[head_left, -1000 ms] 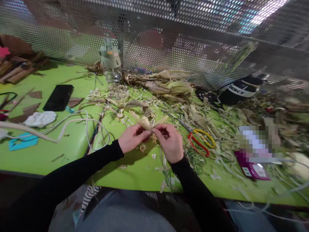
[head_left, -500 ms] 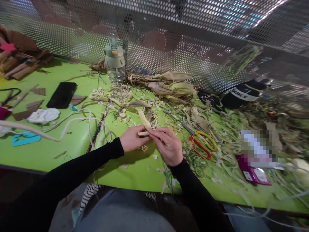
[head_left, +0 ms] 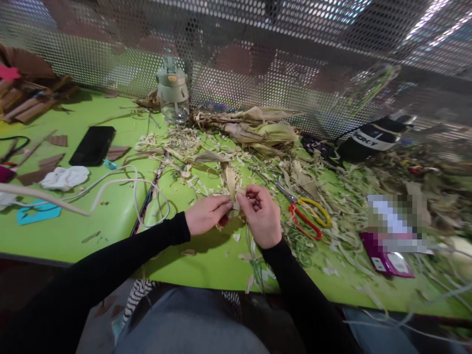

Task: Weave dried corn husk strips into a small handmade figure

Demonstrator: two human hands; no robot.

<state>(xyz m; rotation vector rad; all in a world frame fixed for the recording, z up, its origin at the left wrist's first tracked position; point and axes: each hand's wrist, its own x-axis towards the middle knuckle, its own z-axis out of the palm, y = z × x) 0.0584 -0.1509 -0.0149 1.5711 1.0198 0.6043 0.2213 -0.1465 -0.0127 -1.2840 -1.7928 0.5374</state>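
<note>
My left hand point(head_left: 207, 214) and my right hand point(head_left: 262, 214) meet over the near middle of the green table. Between them stands a pale, flat strip of corn husk point(head_left: 230, 183), its upper end pointing away from me. The left fingers pinch the strip's lower end from one side. From the other, my right thumb and forefinger close on the same end, the remaining fingers curled. Right of my right hand lie scissors point(head_left: 308, 214) with one red and one yellow handle. Husk scraps point(head_left: 184, 142) lie beyond my hands.
Dried corn husks point(head_left: 254, 130) are piled at the back, beside a clear bottle with a green lid point(head_left: 172, 96). To the left lie a black phone point(head_left: 92, 146), a crumpled tissue point(head_left: 64, 177) and a white cable point(head_left: 134, 196). A purple packet point(head_left: 387, 258) sits right.
The husk strip has turned from leaning left to nearly upright. My right hand has shifted slightly right, its fingers more curled, and a short folded end no longer sticks out over the left hand.
</note>
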